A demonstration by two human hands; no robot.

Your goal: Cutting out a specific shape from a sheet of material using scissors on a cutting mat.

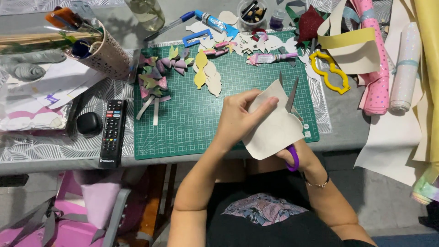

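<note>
the left hand (238,120) pinches a cream sheet (274,130) near its upper edge, thumb on top and fingers spread flat across its face, just right of the frame's centre. the right hand (297,158) sits lower right, mostly hidden behind the sheet, its fingers curled through the purple handles of the scissors (291,98). the blades rise from that grip toward the top of the frame, parted in a narrow v above the sheet's upper right edge, so the long axis runs almost straight up and the sheet lies left of the blades. beneath is the green cutting mat (192,119), with a black remote (113,132) at left.
</note>
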